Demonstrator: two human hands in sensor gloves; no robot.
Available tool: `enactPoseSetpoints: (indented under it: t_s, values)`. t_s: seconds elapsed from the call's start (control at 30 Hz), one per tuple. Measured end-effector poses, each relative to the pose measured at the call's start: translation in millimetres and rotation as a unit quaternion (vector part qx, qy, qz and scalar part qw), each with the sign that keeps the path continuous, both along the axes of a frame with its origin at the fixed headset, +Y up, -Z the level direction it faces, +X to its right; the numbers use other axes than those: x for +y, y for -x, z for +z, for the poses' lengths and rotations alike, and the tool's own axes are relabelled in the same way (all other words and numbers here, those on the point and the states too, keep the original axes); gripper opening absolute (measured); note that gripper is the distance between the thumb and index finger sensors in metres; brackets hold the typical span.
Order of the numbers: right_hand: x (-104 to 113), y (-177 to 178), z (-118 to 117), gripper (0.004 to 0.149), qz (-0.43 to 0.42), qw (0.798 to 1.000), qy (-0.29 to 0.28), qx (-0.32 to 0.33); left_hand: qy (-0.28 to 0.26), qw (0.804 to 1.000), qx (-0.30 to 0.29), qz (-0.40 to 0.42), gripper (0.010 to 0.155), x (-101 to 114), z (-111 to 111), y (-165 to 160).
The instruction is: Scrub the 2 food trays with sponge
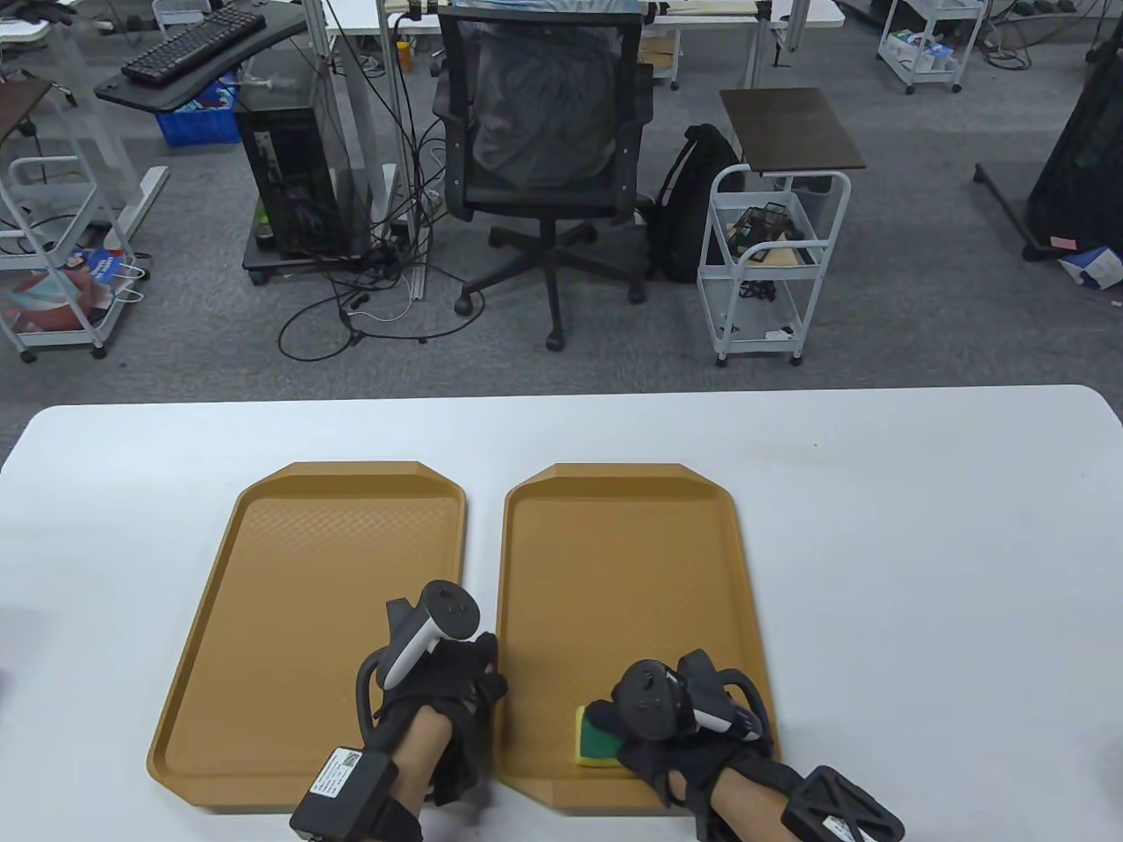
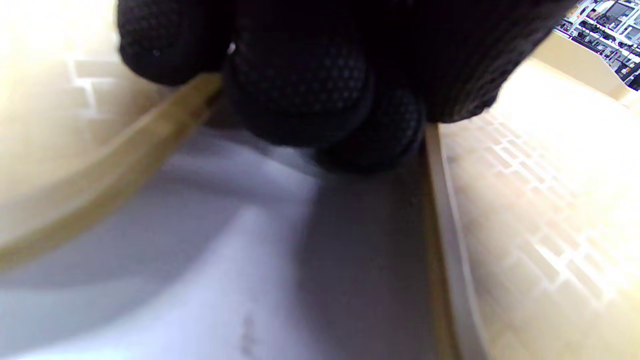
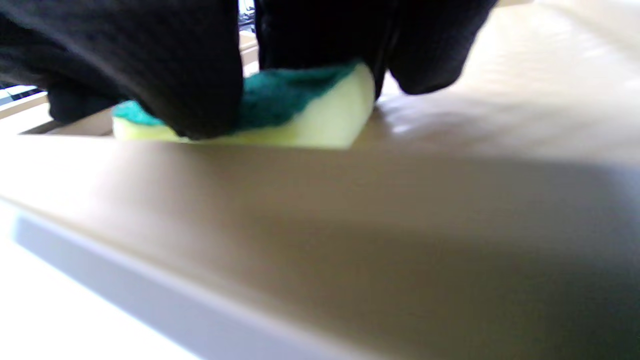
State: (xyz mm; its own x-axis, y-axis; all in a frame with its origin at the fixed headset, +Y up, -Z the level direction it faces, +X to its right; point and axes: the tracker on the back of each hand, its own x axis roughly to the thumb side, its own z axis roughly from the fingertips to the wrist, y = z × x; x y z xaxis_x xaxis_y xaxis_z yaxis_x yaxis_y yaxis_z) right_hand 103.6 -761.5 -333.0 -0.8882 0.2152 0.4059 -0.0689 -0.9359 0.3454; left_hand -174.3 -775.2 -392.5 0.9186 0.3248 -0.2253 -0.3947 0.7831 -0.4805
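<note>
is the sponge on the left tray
No, the sponge sits on the right tray, held under the right hand.

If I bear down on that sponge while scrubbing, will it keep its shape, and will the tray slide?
The sponge will probably squash: its yellow body looks like soft foam, with the right hand gripping it. Its green top looks rougher. The right tray lies on a smooth white table and may slide; the left hand at the gap between trays seems placed to steady it.
</note>
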Motion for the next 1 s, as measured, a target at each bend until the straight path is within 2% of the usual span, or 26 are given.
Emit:
enactPoseSetpoints:
  t_s: [0.2, 0.43, 0.7, 1.0]
  values:
    - [-1.4, -40.2, 1.7, 0.057, 0.001, 1.0, 0.001, -0.01, 0.0, 1.0, 0.002, -0.001, 0.063, 0.1, 0.2, -0.5]
    - [-2.2, -54.1, -5.1, 0.057, 0.006, 1.0, -0.005, 0.0, 0.0, 1.0, 0.002, -0.002, 0.063, 0.2, 0.0, -0.7]
    - [-4.5, -50.1, -55.0, 0.056, -0.012, 0.999, -0.014, -0.039, 0.0, 1.0, 0.001, -0.004, 0.063, 0.4, 0.0, -1.1]
    - [-7.1, -40.1, -115.3, 0.053, -0.032, 0.992, -0.011, -0.119, -0.001, 1.0, 0.0, -0.006, 0.063, 0.5, 0.0, -1.7]
